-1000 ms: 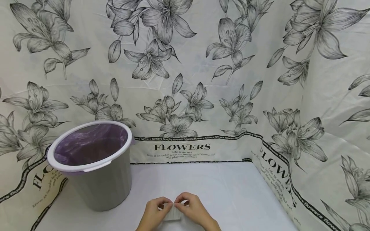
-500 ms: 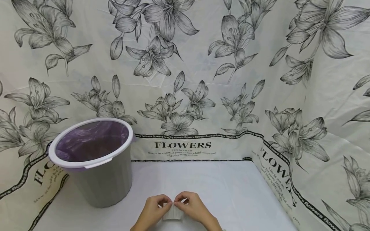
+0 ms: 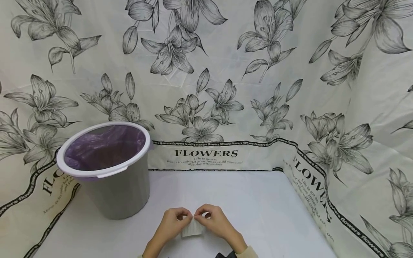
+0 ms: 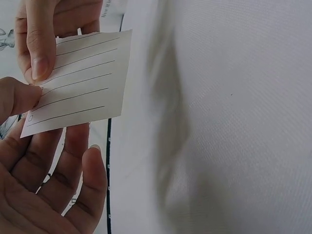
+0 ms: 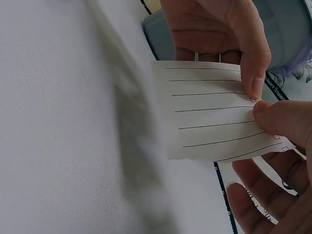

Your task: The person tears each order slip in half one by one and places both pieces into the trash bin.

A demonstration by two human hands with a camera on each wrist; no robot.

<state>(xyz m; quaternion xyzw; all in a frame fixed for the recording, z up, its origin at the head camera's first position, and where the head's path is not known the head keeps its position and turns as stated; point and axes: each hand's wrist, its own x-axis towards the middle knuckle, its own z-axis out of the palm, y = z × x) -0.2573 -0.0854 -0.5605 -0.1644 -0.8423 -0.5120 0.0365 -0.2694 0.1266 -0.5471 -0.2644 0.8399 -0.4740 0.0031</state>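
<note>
A small sheet of white lined paper with little checkboxes along one edge is held up above the white table. My left hand pinches its checkbox edge between thumb and fingers. Close beside it, my right hand pinches the same edge, the two thumbs nearly meeting. In the left wrist view the ruled lines of the paper run away from the thumbs. From the right wrist, one side of the paper looks slightly ragged. The other fingers of both hands lie behind the sheet.
A grey bin with a pale rim and purple liner stands at the left of the white-covered table. Flower-printed cloth hangs behind and along both sides. Part of a dark device shows at my right wrist.
The head view has tipped downward, so bin, cloth and hands sit higher in it, and sleeve cuffs now show. Both hands keep the same pinch on the paper.
</note>
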